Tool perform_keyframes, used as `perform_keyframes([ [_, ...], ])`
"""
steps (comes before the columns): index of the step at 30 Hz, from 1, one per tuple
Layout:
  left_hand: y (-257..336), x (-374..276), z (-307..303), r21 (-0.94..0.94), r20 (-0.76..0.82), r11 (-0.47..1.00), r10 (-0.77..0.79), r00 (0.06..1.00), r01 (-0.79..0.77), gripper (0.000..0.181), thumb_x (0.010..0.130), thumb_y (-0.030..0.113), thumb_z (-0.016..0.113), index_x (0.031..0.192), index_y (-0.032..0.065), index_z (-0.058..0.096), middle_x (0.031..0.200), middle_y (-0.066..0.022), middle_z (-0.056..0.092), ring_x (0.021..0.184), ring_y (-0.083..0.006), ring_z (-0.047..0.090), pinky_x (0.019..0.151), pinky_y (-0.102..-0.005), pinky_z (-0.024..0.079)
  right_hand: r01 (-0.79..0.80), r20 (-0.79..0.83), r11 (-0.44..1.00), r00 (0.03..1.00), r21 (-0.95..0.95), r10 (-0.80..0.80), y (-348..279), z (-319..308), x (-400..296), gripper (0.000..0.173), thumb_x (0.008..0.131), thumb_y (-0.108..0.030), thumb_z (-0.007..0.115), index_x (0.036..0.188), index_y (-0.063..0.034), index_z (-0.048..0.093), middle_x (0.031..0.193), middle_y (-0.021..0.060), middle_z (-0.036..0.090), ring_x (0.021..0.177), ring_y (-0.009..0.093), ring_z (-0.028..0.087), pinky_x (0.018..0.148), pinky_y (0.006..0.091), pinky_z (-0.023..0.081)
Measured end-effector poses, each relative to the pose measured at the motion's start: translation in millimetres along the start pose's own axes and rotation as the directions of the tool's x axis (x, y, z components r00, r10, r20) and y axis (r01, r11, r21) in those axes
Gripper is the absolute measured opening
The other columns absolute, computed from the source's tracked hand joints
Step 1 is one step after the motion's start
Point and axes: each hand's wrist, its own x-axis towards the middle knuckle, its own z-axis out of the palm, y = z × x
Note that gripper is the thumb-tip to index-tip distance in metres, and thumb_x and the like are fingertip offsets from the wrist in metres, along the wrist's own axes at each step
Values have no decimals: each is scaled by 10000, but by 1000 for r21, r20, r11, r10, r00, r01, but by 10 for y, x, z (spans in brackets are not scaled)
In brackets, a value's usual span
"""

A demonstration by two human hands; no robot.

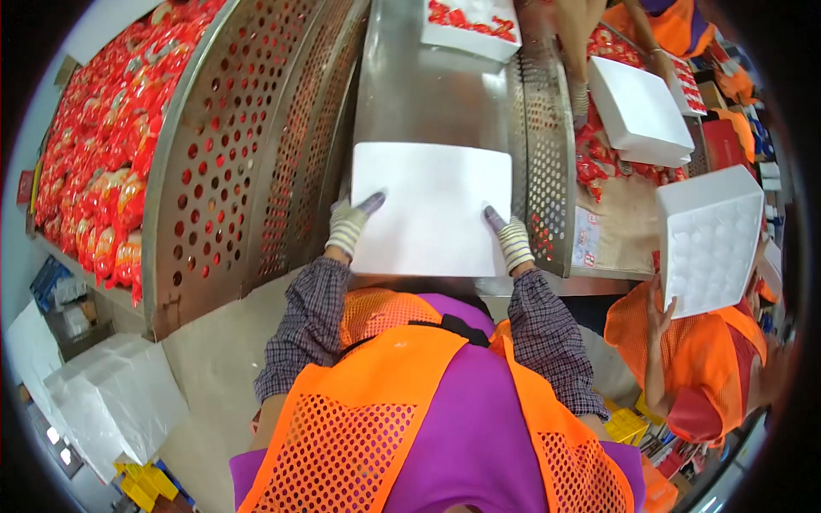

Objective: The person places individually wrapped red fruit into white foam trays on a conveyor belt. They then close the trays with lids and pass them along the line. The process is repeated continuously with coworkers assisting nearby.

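A white foam box or lid (pixel 431 208), smooth side up, lies level in front of me at the near end of a steel chute. My left hand (pixel 353 221), in a striped knit glove, grips its left edge with the thumb on top. On the opposite edge, my right hand (pixel 507 237) holds it the same way. The fingers beneath are hidden. Farther up the steel surface (pixel 436 96) stands an open white foam box (pixel 471 32) with red-wrapped items in it.
Perforated steel panels (pixel 211 147) flank the chute. Red-wrapped packets (pixel 115 154) are heaped at left. To the right, a co-worker (pixel 693 359) holds a foam tray with round hollows (pixel 712 243); another person's hands are by a white foam box (pixel 641 109). A plastic-wrapped stack (pixel 118 397) stands lower left.
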Motion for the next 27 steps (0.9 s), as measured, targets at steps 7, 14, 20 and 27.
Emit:
perform_keyframes([
  [7, -348, -331, -530, -194, 116, 980, -20, 993, 43, 600, 777, 326, 725, 1221, -19, 515, 1145, -136, 583, 984, -212, 584, 846, -314, 486, -94, 109, 992, 990, 84, 84, 167, 331, -313, 689, 668, -508, 766, 1019, 64, 610, 901, 148, 647, 778, 230, 600, 708, 332, 490],
  [14, 236, -852, -362, -156, 103, 977, -130, 986, 146, 608, 712, 250, 789, 1171, -42, 515, 1026, -153, 617, 820, -249, 638, 711, -321, 544, -135, 210, 991, 969, 8, 130, 71, 221, -314, 760, 655, -539, 756, 1053, 87, 588, 934, 166, 653, 776, 232, 622, 704, 344, 501],
  [20, 447, -783, -421, -67, 242, 950, -280, 929, 304, 554, 839, 298, 654, 1265, -16, 487, 1187, -135, 575, 1058, -229, 562, 908, -292, 457, -269, 379, 908, 915, 322, 137, -180, 34, -338, 671, 712, -500, 727, 1079, 45, 593, 956, 141, 649, 798, 211, 628, 727, 338, 504],
  [27, 551, -674, -467, -151, 438, 920, -265, 859, 361, 619, 827, 388, 651, 1284, 15, 463, 1175, -122, 570, 1036, -224, 556, 895, -308, 455, -526, 566, 717, 794, 458, 222, -685, -87, -397, 552, 796, -372, 687, 1149, 25, 538, 1014, 162, 636, 856, 247, 639, 788, 340, 522],
])
